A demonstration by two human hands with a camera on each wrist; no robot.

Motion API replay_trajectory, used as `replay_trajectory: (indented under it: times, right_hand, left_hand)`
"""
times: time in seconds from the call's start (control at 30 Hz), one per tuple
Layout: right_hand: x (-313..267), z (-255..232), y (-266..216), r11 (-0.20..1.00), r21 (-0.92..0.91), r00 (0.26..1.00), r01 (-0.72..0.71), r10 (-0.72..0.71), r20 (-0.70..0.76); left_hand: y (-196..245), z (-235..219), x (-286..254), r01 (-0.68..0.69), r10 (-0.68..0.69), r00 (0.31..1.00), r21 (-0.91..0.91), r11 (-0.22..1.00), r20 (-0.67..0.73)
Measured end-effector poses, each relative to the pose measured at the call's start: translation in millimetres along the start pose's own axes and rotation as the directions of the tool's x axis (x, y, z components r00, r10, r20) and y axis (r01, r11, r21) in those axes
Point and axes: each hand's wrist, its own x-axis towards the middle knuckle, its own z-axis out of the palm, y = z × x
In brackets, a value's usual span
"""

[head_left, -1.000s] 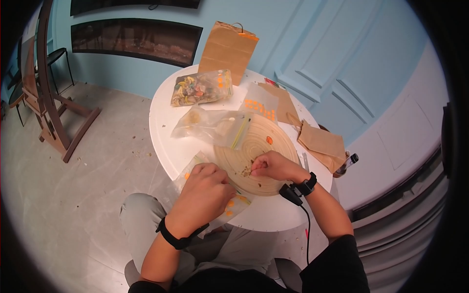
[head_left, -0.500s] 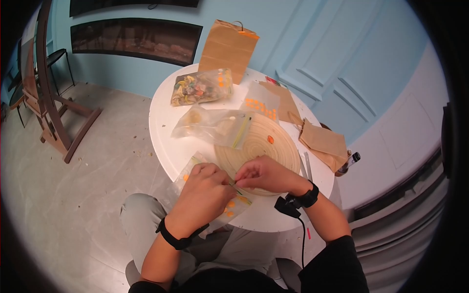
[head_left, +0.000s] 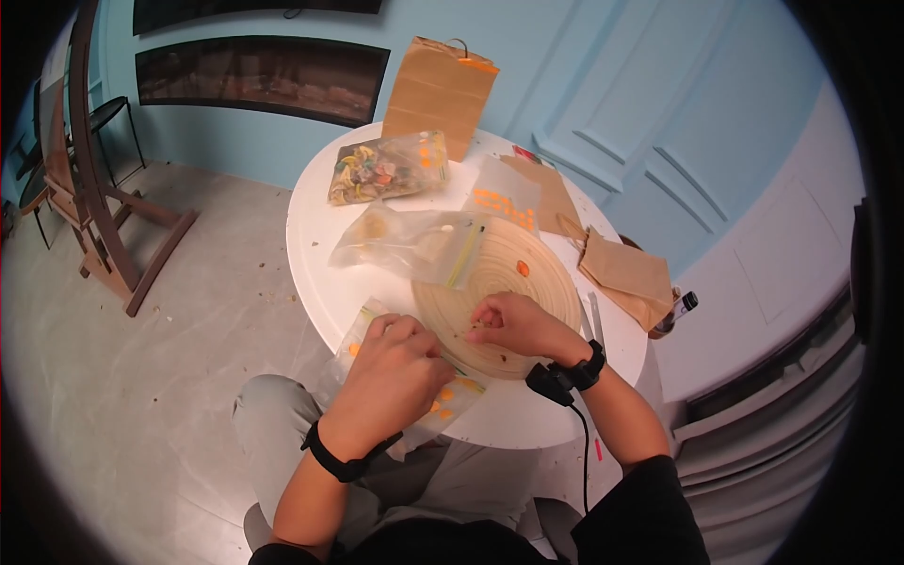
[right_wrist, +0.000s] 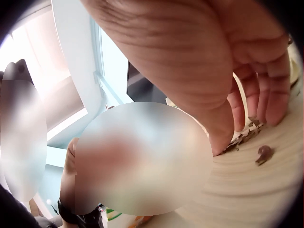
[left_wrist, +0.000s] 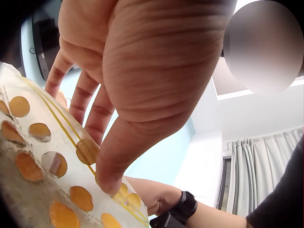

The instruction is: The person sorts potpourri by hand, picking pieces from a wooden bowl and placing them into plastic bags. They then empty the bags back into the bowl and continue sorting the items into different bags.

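My left hand (head_left: 400,372) grips the upper edge of a clear zip bag (left_wrist: 42,128) printed with orange dots, thumb on one side and fingers on the other. The bag hangs over the near edge of the table. Over a round, ringed wooden board (head_left: 546,301), my right hand (head_left: 518,325) reaches down with thumb and fingers apart. Its fingertips are at a small heap of dry brown flakes (right_wrist: 244,137) on the board. A dark reddish-brown bit (right_wrist: 264,154) lies beside them. Farther back on the board is a small orange piece (head_left: 523,268).
A second zip bag (head_left: 405,245) overlaps the board's left edge. Behind it lies a filled bag of colourful pieces (head_left: 381,174), near a standing paper bag (head_left: 438,99). A folded paper bag (head_left: 621,273) and a silver tool (head_left: 594,315) lie right, on the round white table (head_left: 315,240).
My right hand moved from the board to the zip bag's edge beside my left hand, then back over the board. My left hand has stayed in place on the bag.
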Motion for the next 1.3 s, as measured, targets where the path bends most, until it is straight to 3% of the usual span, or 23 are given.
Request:
replay_trajectory:
  times: [0.07, 0.27, 0.37, 0.6, 0.77, 0.87, 0.97, 1.07, 1.3]
  right_hand:
    - [1.7, -2.4, -1.5, 0.995, 0.081, 0.997, -0.055, 0.05, 0.061]
    - [2.5, -6.5, 11.0, 0.998, 0.034, 0.995, -0.048, 0.045, 0.085]
    - [-0.5, -10.1, 3.6, 0.988, 0.086, 0.985, -0.125, 0.114, 0.129]
    - [-5.8, -10.0, 10.9, 0.955, 0.268, 0.983, -0.128, 0.087, 0.162]
    - [-10.3, -12.0, -7.8, 0.866, 0.483, 0.989, -0.127, 0.077, 0.123]
    - [-11.7, -15.9, -21.8, 0.932, 0.342, 0.992, -0.121, 0.099, 0.08]
    - [-9.0, -15.2, -6.4, 0.993, 0.087, 0.997, -0.081, 0.08, 0.009]
    - [-10.7, -17.5, -3.0, 0.996, 0.046, 0.992, -0.083, 0.077, 0.104]
    - [-10.1, -17.0, 0.3, 0.994, 0.072, 0.984, -0.083, 0.07, 0.162]
  left_hand:
    - [-0.1, 0.3, 0.3, 0.004, -0.004, 1.0, 0.004, 1.0, 0.004]
    - [-0.1, 0.1, 0.3, 0.016, -0.016, 1.0, 0.006, 1.0, 0.002]
    - [-0.5, 1.4, 0.3, 0.014, -0.014, 1.0, 0.002, 1.0, 0.003]
    - [-2.0, 1.1, -1.5, 0.012, -0.012, 1.0, 0.006, 1.0, 0.007]
    - [-1.2, 0.4, -1.1, 0.014, -0.014, 1.0, 0.002, 1.0, 0.002]
    - [-0.4, 0.6, -0.7, 0.014, -0.014, 1.0, 0.003, 1.0, 0.0]
    - [-0.1, -0.1, -0.8, 0.016, -0.016, 1.0, 0.004, 1.0, 0.003]
    - [-0.9, -0.6, -1.7, 0.019, -0.019, 1.0, -0.006, 1.0, -0.008]
    - [-1.2, 1.4, -1.7, 0.015, -0.015, 1.0, 0.0, 1.0, -0.002]
